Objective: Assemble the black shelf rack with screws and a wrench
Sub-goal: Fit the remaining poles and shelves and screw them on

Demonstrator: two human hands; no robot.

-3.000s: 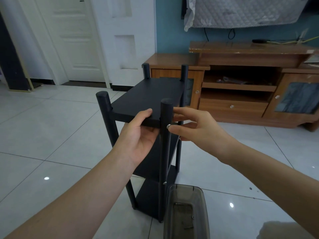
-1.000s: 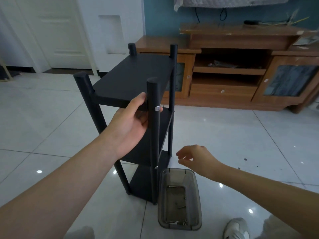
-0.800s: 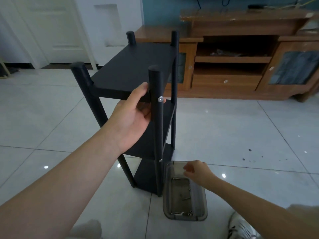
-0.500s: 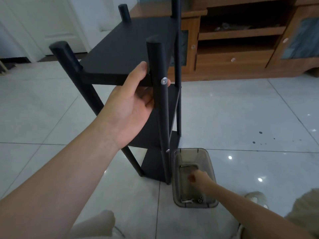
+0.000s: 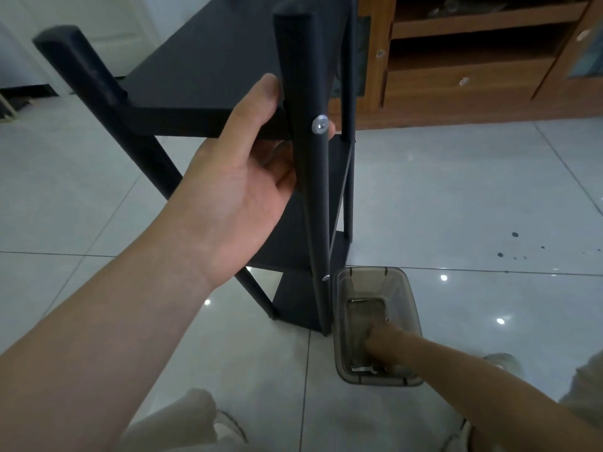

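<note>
Black rack (image 5: pixel 202 60) stands upright on the floor, centre-left of view. It has three flat shelves, round matte posts and square-cut shelf edges. A silver screw (image 5: pixel 319 124) sits in the near right post (image 5: pixel 293 60) at top-shelf height, and a second small screw head shows lower on the same post.

Left hand (image 5: pixel 235 177) grips the front edge of the top shelf right at that post, thumb on top, fingers curled under. One fingertip shows past the post beside the screw.

Right hand (image 5: pixel 378 340) is down inside a smoky see-through plastic bin (image 5: pixel 411 308). Its fingers are blurred, so can't tell if they hold anything. The hands are well apart.

The bin is on the floor just right of the near post's foot, with small metal parts (image 5: pixel 362 369) in its bottom.

The floor (image 5: pixel 456 190) is glossy pale grey tile with light reflections and a few dark spots. A brown wooden cabinet (image 5: pixel 456 76) stands behind, and a white door (image 5: pixel 98 14) is at top left.
</note>
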